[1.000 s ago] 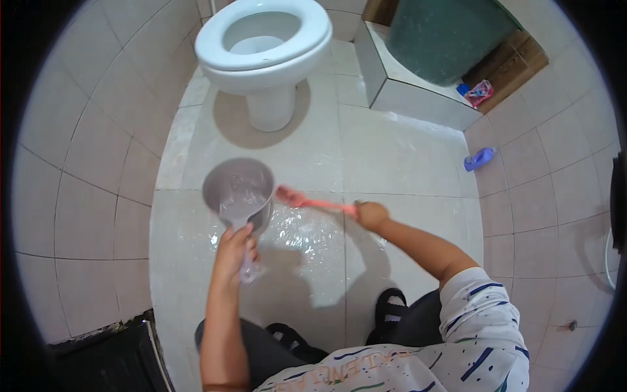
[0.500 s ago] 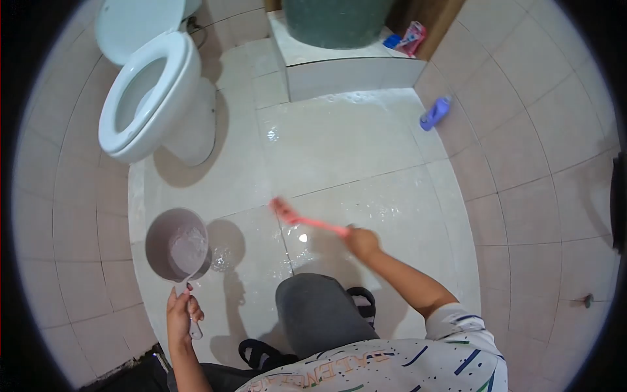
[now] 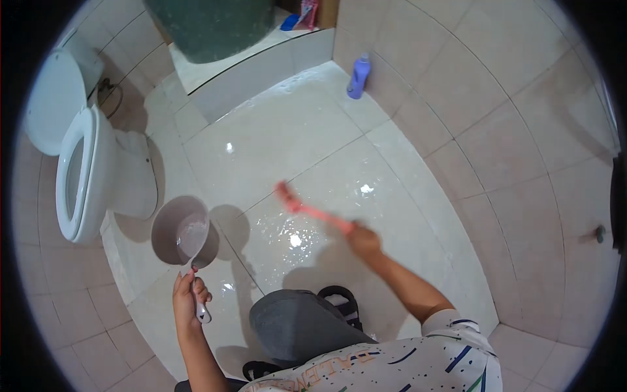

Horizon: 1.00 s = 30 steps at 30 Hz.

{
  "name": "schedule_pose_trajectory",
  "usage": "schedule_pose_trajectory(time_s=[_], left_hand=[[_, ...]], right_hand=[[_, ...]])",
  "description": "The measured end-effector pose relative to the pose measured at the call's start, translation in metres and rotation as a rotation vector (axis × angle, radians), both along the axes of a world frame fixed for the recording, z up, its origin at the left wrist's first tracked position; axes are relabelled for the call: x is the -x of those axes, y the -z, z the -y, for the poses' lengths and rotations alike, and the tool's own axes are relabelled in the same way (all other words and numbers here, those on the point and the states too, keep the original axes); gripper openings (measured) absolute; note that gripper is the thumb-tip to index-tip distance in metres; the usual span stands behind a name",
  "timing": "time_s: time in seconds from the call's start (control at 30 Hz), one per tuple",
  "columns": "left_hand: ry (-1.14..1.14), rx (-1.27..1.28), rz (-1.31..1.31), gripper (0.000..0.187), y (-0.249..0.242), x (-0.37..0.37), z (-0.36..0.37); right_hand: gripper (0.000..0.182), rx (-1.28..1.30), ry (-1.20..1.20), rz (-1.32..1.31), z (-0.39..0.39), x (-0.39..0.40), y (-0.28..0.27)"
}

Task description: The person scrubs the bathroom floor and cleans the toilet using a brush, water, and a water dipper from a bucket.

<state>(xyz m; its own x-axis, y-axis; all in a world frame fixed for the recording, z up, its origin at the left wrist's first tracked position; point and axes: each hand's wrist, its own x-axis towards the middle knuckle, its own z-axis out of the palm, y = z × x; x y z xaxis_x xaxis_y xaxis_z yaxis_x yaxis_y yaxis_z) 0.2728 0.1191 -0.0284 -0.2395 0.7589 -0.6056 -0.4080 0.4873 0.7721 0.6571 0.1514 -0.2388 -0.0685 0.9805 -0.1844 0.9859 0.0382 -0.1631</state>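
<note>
My left hand (image 3: 187, 295) is wrapped round the handle of a greyish-pink water dipper (image 3: 214, 245). Some water shows inside the dipper, which hangs tilted over the floor at the left. In front of me, my right hand (image 3: 364, 243) grips the end of a pink long-handled scrub brush (image 3: 318, 214). The brush points away to the left, its head blurred by motion and close over the wet tiled floor (image 3: 307, 153). Bright droplets and wet patches glisten on the tiles around it.
A white toilet (image 3: 98, 176) with its lid up stands at the left. At the back, a large green container (image 3: 212, 29) sits on a tiled ledge (image 3: 261, 75). A purple bottle (image 3: 358, 77) stands by the right wall, and blue and pink packets (image 3: 302, 18) lie on the ledge.
The view has turned to the right, so the toilet, container and bottle appear further left. Water glints are more spread out near the brush. Both hands keep their holds.
</note>
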Motion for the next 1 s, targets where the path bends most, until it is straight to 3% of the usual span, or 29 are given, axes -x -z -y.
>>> schedule_pose_trajectory(time_s=[0.03,0.1,0.13,0.23,0.3,0.33,0.47,0.5,0.6,0.77,0.83,0.9,1.0], left_hand=[[0.028,0.016,0.023,0.013,-0.001,-0.009,-0.005],[0.062,0.016,0.076,0.014,-0.005,-0.026,-0.017],[0.115,0.015,0.093,0.014,-0.010,-0.036,-0.023],[0.206,0.000,0.128,0.015,-0.026,-0.079,-0.046],[0.240,-0.016,0.200,0.015,-0.033,-0.113,-0.064],[0.249,-0.023,0.249,0.014,-0.036,-0.131,-0.071],[0.275,-0.074,0.350,0.014,-0.051,-0.184,-0.083],[0.304,-0.061,0.392,0.014,-0.057,-0.187,-0.083],[0.371,-0.076,0.447,0.014,-0.072,-0.198,-0.084],[0.461,-0.050,0.398,0.015,-0.081,-0.226,-0.079],[0.476,-0.055,0.370,0.015,-0.075,-0.228,-0.077],[0.428,-0.021,0.318,0.015,-0.066,-0.222,-0.075],[0.416,0.016,0.278,0.014,-0.054,-0.213,-0.071]], right_hand=[[0.027,0.162,0.309,-0.050,-0.017,-0.029,-0.020],[0.032,0.078,0.655,-0.097,-0.031,-0.095,-0.037],[0.035,0.005,0.775,-0.077,-0.031,-0.127,-0.020],[0.036,-0.045,0.810,-0.157,-0.016,-0.092,-0.035],[0.034,0.119,0.565,-0.181,0.015,-0.055,-0.019],[0.033,-0.043,0.249,-0.119,0.040,-0.039,0.004],[0.029,0.088,0.342,-0.093,0.046,-0.062,-0.022],[0.030,0.147,0.494,-0.043,0.036,-0.091,-0.025],[0.033,-0.042,0.917,-0.064,0.029,-0.149,-0.044],[0.032,-0.003,0.786,-0.121,0.034,-0.096,-0.048],[0.032,0.176,0.332,-0.086,0.036,-0.085,-0.072],[0.033,0.101,0.450,0.002,0.021,-0.124,-0.054],[0.032,-0.023,0.868,-0.076,0.009,-0.167,-0.037]])
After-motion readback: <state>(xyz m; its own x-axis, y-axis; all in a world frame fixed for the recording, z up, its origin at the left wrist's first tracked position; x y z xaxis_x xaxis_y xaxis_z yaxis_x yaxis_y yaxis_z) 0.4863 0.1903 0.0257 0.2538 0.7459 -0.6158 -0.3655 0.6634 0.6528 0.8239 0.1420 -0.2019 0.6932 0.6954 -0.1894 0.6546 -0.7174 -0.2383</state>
